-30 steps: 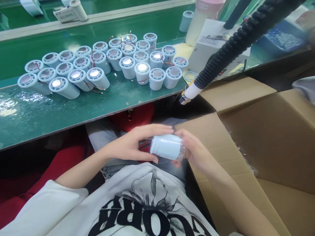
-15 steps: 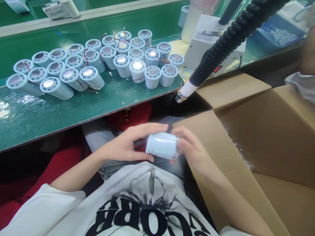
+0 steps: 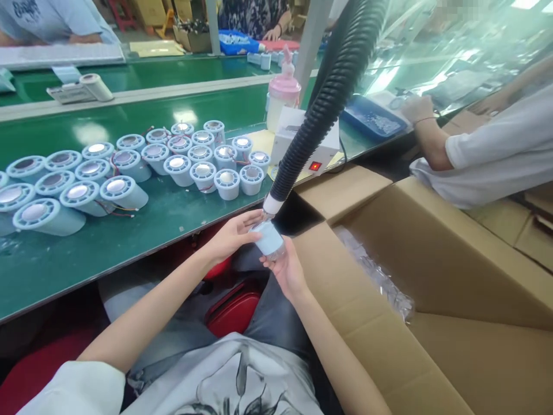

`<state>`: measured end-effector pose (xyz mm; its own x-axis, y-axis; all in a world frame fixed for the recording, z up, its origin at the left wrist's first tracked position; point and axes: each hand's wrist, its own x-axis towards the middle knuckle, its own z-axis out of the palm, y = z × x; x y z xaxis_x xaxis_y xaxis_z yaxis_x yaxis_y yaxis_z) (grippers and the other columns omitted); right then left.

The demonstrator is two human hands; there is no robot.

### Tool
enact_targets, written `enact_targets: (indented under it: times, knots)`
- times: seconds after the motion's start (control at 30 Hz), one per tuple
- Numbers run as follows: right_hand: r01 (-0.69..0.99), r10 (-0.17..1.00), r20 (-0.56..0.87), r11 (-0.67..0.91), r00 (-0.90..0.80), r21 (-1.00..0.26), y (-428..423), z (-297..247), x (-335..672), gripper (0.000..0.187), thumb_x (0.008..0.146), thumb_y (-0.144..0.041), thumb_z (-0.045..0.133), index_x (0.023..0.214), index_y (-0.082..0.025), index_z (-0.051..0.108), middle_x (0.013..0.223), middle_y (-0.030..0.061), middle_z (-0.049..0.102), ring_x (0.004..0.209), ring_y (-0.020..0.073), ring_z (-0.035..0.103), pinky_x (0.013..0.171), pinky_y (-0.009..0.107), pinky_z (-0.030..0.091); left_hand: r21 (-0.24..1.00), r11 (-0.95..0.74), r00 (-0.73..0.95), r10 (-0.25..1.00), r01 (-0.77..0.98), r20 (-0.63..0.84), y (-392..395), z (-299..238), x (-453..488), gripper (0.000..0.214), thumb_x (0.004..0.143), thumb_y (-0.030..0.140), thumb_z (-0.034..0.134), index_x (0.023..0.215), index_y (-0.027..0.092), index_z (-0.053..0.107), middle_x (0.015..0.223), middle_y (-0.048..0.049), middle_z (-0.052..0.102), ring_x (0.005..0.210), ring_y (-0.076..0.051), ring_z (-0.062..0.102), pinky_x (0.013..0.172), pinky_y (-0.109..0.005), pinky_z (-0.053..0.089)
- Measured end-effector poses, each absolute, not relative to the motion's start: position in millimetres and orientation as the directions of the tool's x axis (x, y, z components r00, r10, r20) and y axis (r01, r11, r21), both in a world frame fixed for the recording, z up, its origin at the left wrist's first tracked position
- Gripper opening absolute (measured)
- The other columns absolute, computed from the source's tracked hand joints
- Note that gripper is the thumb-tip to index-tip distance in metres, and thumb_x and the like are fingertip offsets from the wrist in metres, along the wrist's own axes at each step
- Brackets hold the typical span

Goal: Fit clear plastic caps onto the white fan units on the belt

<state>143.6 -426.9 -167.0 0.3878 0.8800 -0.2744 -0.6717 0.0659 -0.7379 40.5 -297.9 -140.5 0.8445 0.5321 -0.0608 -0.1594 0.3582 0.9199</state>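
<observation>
Both hands grip one light-blue plastic cylinder (image 3: 268, 237) that has a clear plastic film around its lower end. My left hand (image 3: 235, 235) holds its upper left side with the thumb across the front. Around the lower right end are the fingers of my right hand (image 3: 288, 268). The cylinder is tilted, its upper end just under the metal nozzle of a black corrugated hose (image 3: 305, 135); whether they touch I cannot tell. Several similar light-blue cylinders (image 3: 125, 196) with silver discs and thin wires stand on the green bench (image 3: 173, 230).
An open cardboard box (image 3: 367, 305) lies to my right, clear plastic wrappers (image 3: 389, 288) along its inner side. Behind the hose stand a white box with a red switch (image 3: 314, 166) and a pink-lidded bottle (image 3: 284, 95). A co-worker's arm (image 3: 436, 138) is beside a blue tray (image 3: 374, 118).
My hands have raised the cylinder from above my lap to the hose nozzle and tilted it. The view has tilted up, showing more of the bench and co-workers. The switch now glows.
</observation>
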Motion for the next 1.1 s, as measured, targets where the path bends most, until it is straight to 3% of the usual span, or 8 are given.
enact_targets:
  times: [0.33, 0.6, 0.67, 0.73, 0.8, 0.87, 0.97, 1.1]
  knots:
    - [-0.698, 0.919, -0.219, 0.078, 0.327, -0.712, -406, -172, 140, 0.052, 0.074, -0.063, 0.062, 0.098, -0.018, 0.048, 0.079, 0.0026, 0.068, 0.058, 0.0136, 0.066, 0.049, 0.021, 0.052, 0.947, 0.297, 0.822, 0.565, -0.123, -0.071, -287, -129, 29, 0.061, 0.069, 0.024, 0.077, 0.126, 0.019, 0.056, 0.133, -0.0137, 0.057, 0.129, -0.03, 0.046, 0.11, -0.044, 0.034]
    - [-0.596, 0.953, -0.162, 0.022, 0.254, -0.802, -430, -158, 145, 0.04, 0.077, -0.051, 0.067, 0.097, -0.021, 0.051, 0.081, 0.0002, 0.065, 0.062, 0.0138, 0.065, 0.052, 0.024, 0.053, 0.963, 0.246, 0.863, 0.505, -0.108, -0.032, -308, -121, 0, 0.071, 0.066, 0.014, 0.078, 0.131, 0.024, 0.051, 0.133, -0.012, 0.053, 0.127, -0.026, 0.047, 0.105, -0.039, 0.04]
    - [-0.463, 0.974, -0.075, 0.033, 0.212, -0.886, -444, -147, 148, 0.036, 0.076, -0.039, 0.072, 0.101, -0.021, 0.054, 0.092, 0.0021, 0.065, 0.078, 0.0154, 0.065, 0.065, 0.026, 0.056, 0.978, 0.197, 0.894, 0.447, -0.073, -0.024, -320, -114, -15, 0.074, 0.066, 0.012, 0.077, 0.132, 0.028, 0.049, 0.135, -0.0114, 0.049, 0.126, -0.025, 0.047, 0.101, -0.036, 0.045]
    - [-0.193, 0.985, 0.095, 0.122, 0.144, -0.974, -456, -135, 152, 0.036, 0.077, -0.029, 0.073, 0.107, -0.023, 0.054, 0.108, 0.0055, 0.061, 0.098, 0.0189, 0.061, 0.082, 0.032, 0.054, 0.992, 0.129, 0.911, 0.411, -0.013, -0.042, -332, -105, -29, 0.075, 0.065, 0.012, 0.078, 0.132, 0.028, 0.048, 0.137, -0.0119, 0.044, 0.125, -0.026, 0.048, 0.098, -0.035, 0.047]
    - [0.121, 0.957, 0.286, 0.28, 0.037, -0.952, -466, -124, 155, 0.039, 0.077, -0.023, 0.072, 0.112, -0.024, 0.053, 0.119, 0.0082, 0.057, 0.112, 0.0227, 0.055, 0.094, 0.039, 0.049, 0.998, 0.06, 0.915, 0.4, 0.032, -0.053, -343, -97, -39, 0.074, 0.065, 0.014, 0.078, 0.132, 0.028, 0.048, 0.138, -0.0119, 0.043, 0.125, -0.026, 0.049, 0.099, -0.036, 0.047]
    - [0.298, 0.919, 0.391, 0.387, -0.047, -0.873, -473, -115, 158, 0.044, 0.076, -0.02, 0.073, 0.114, -0.025, 0.053, 0.123, 0.0097, 0.054, 0.117, 0.0245, 0.052, 0.099, 0.042, 0.045, 0.999, 0.0, 0.921, 0.386, 0.052, -0.048, -350, -90, -45, 0.074, 0.067, 0.016, 0.077, 0.133, 0.028, 0.047, 0.136, -0.0114, 0.046, 0.125, -0.026, 0.049, 0.1, -0.037, 0.046]
    - [0.325, 0.918, 0.385, 0.393, -0.092, -0.86, -478, -107, 158, 0.045, 0.077, -0.022, 0.073, 0.117, -0.026, 0.051, 0.123, 0.0098, 0.054, 0.116, 0.0247, 0.052, 0.098, 0.041, 0.046, 0.996, -0.077, 0.929, 0.369, 0.048, -0.016, -357, -84, -50, 0.076, 0.067, 0.018, 0.078, 0.135, 0.027, 0.045, 0.136, -0.0117, 0.05, 0.124, -0.027, 0.05, 0.101, -0.038, 0.046]
    - [0.169, 0.979, 0.197, 0.203, -0.053, -0.964, -484, -101, 154, 0.043, 0.08, -0.026, 0.07, 0.118, -0.027, 0.05, 0.12, 0.0079, 0.055, 0.112, 0.0226, 0.054, 0.09, 0.036, 0.052, 0.98, -0.2, 0.932, 0.359, 0.018, 0.056, -359, -80, -53, 0.08, 0.067, 0.02, 0.078, 0.139, 0.026, 0.042, 0.141, -0.0118, 0.048, 0.128, -0.028, 0.048, 0.105, -0.039, 0.043]
